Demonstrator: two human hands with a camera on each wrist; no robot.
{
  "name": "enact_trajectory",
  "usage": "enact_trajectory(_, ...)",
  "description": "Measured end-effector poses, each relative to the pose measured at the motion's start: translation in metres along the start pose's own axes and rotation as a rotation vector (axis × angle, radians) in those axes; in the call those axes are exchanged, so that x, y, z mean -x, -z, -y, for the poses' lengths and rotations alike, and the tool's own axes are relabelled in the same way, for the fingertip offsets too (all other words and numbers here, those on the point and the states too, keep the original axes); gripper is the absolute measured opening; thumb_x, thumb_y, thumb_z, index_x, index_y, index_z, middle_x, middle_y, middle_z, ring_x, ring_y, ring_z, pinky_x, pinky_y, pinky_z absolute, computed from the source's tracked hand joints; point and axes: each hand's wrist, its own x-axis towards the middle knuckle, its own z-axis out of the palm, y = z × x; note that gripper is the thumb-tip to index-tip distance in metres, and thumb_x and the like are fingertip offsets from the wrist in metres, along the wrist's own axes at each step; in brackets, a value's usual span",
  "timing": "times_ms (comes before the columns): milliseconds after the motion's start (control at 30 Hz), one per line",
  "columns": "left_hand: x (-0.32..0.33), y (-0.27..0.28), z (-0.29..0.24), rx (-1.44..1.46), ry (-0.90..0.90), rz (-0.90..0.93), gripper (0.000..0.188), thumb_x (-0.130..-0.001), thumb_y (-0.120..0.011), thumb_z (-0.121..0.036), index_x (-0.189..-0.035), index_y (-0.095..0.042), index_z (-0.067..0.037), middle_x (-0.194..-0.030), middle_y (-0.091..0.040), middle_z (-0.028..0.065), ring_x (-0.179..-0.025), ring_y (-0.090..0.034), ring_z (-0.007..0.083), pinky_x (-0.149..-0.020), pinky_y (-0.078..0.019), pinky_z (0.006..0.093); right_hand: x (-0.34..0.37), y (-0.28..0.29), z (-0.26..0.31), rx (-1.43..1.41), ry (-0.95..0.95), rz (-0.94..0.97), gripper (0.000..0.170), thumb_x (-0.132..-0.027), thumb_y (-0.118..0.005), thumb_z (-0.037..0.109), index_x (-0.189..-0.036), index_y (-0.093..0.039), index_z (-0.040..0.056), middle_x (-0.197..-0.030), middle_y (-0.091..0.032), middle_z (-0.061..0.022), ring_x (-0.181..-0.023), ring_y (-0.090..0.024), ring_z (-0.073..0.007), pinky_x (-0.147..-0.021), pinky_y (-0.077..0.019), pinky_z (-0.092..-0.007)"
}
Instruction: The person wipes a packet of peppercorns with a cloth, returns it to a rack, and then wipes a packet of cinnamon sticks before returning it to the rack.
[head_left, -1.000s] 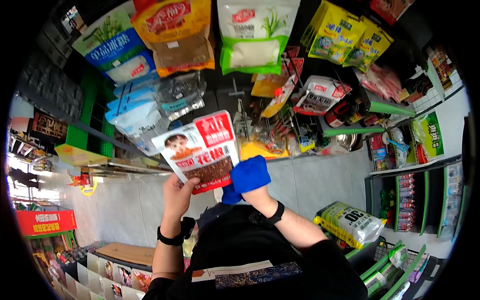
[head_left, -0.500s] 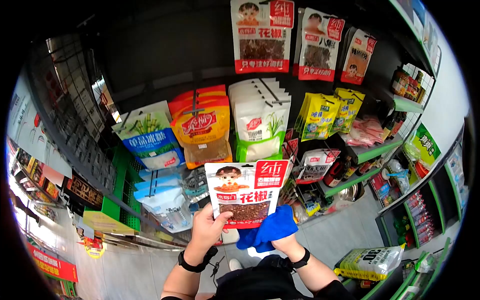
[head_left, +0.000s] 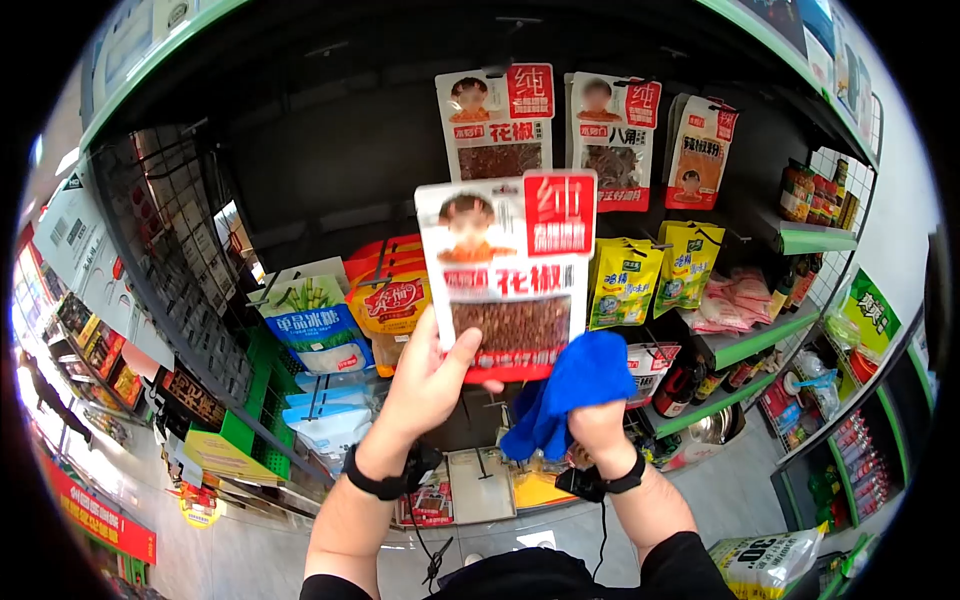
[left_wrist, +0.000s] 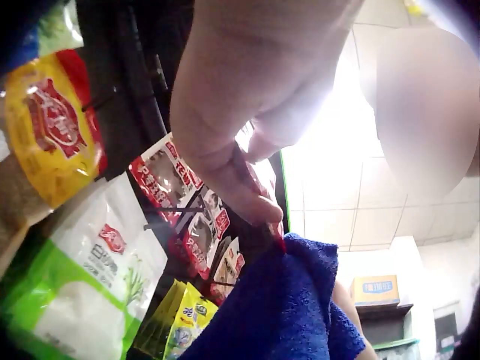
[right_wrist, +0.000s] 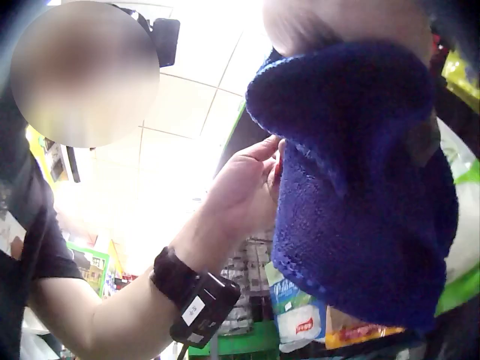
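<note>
In the head view my left hand pinches the lower left edge of a red-and-white pouch of Sichuan peppercorns, thumb on its front. The pouch is upright, its printed face toward me, in front of the hanging goods. My right hand grips a bunched blue cloth, which overlaps the pouch's lower right corner. In the right wrist view the cloth drapes down and hides most of the right fingers. The left wrist view shows the left fingers curled around the pouch's edge, with the cloth right beside them.
Behind the pouch, a similar peppercorn pouch, a star anise pouch and a chili powder pouch hang on hooks. Yellow seasoning bags hang at right, blue-and-white sugar bags at left. A green-edged shelf juts out on the right.
Both hands have risen with the pouch and cloth, bringing the pouch up toward the hanging row. The head view has tilted up from the floor and lower goods to the upper hooks.
</note>
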Motion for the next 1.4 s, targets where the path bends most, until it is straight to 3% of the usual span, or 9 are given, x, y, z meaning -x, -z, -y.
enact_trajectory(333,-0.083,-0.024,-0.039,-0.167,-0.219,-0.010,0.035,-0.097,-0.050,-0.012,-0.127,-0.040,0.002,-0.114,-0.058,0.0136,-0.087,-0.065,0.0187,-0.064,-0.0593,0.0302,-0.096,0.006,-0.070,0.463,0.453,-0.031,0.027,-0.076,-0.058,0.002,-0.103,-0.064,-0.0012,-0.107,-0.061,-0.0182,-0.103,-0.057,-0.0371,-0.093,-0.0429,-0.0457)
enact_trajectory(500,-0.101,-0.019,-0.041,-0.235,-0.239,-0.023,0.038,-0.097,-0.052,-0.019,-0.125,-0.041,0.003,-0.111,-0.061,0.0135,-0.083,-0.066,0.0173,-0.062,-0.0584,0.0287,-0.113,-0.002,-0.065,-0.271,-0.059,-0.016,0.026,-0.083,-0.050,-0.003,-0.106,-0.063,-0.0028,-0.107,-0.064,-0.0166,-0.104,-0.060,-0.0310,-0.094,-0.0442,-0.0378)
enact_trajectory(633,-0.107,-0.020,-0.043,-0.256,-0.219,-0.051,0.039,-0.097,-0.053,-0.022,-0.125,-0.041,0.002,-0.108,-0.062,0.0128,-0.078,-0.067,0.0155,-0.060,-0.0576,0.0266,-0.119,-0.008,-0.083,0.149,0.286,-0.042,0.026,-0.083,-0.048,-0.004,-0.104,-0.063,-0.0033,-0.105,-0.066,-0.0119,-0.100,-0.062,-0.0239,-0.090,-0.0458,-0.0344)
enact_trajectory(767,-0.111,-0.020,-0.042,-0.260,-0.223,-0.097,0.040,-0.096,-0.054,-0.023,-0.125,-0.041,0.002,-0.106,-0.063,0.0120,-0.073,-0.067,0.0141,-0.058,-0.0567,0.0250,-0.124,-0.013,-0.077,-0.357,-0.035,-0.049,0.021,-0.082,-0.049,-0.003,-0.098,-0.063,-0.0025,-0.096,-0.065,-0.0128,-0.092,-0.062,-0.0267,-0.083,-0.0468,-0.0355)
enact_trajectory(833,-0.112,-0.018,-0.040,-0.260,-0.222,-0.096,0.039,-0.096,-0.054,-0.023,-0.125,-0.042,0.002,-0.104,-0.063,0.0116,-0.072,-0.066,0.0140,-0.057,-0.0564,0.0248,-0.126,-0.019,-0.078,-0.377,-0.006,-0.115,0.013,-0.080,-0.050,-0.002,-0.087,-0.061,-0.0011,-0.086,-0.063,-0.0163,-0.082,-0.061,-0.0340,-0.073,-0.0474,-0.0384)
enact_trajectory(933,-0.113,-0.016,-0.037,-0.272,-0.208,-0.112,0.038,-0.097,-0.053,-0.022,-0.124,-0.042,0.001,-0.103,-0.063,0.0112,-0.071,-0.066,0.0140,-0.058,-0.0561,0.0246,-0.125,-0.015,-0.079,-0.351,-0.077,-0.028,0.026,-0.082,-0.047,-0.004,-0.102,-0.063,-0.0034,-0.100,-0.067,-0.0114,-0.096,-0.063,-0.0231,-0.087,-0.0470,-0.0334)
enact_trajectory(1233,-0.136,0.002,-0.010,-0.304,-0.165,-0.267,0.032,-0.097,-0.052,-0.020,-0.121,-0.046,0.000,-0.101,-0.064,0.0096,-0.071,-0.065,0.0144,-0.061,-0.0558,0.0259,-0.101,-0.014,-0.098,-0.323,-0.172,-0.058,0.015,-0.081,-0.049,0.001,-0.090,-0.060,-0.0023,-0.086,-0.064,-0.0170,-0.083,-0.061,-0.0343,-0.073,-0.0475,-0.0384)
enact_trajectory(1367,-0.147,0.007,-0.005,-0.308,-0.124,-0.278,0.028,-0.098,-0.049,-0.017,-0.121,-0.048,-0.001,-0.111,-0.061,0.0093,-0.087,-0.065,0.0165,-0.063,-0.0582,0.0293,-0.056,-0.006,-0.125,0.119,0.115,-0.072,0.014,-0.082,-0.051,0.003,-0.091,-0.061,-0.0012,-0.087,-0.063,-0.0171,-0.084,-0.060,-0.0358,-0.076,-0.0476,-0.0410)
enact_trajectory(1400,-0.151,0.008,-0.003,-0.313,-0.111,-0.278,0.028,-0.098,-0.049,-0.017,-0.121,-0.048,-0.001,-0.111,-0.061,0.0093,-0.087,-0.065,0.0164,-0.064,-0.0581,0.0294,-0.045,-0.001,-0.118,-0.117,-0.135,-0.041,0.015,-0.082,-0.051,0.004,-0.092,-0.062,-0.0005,-0.088,-0.063,-0.0172,-0.086,-0.059,-0.0373,-0.079,-0.0471,-0.0423)
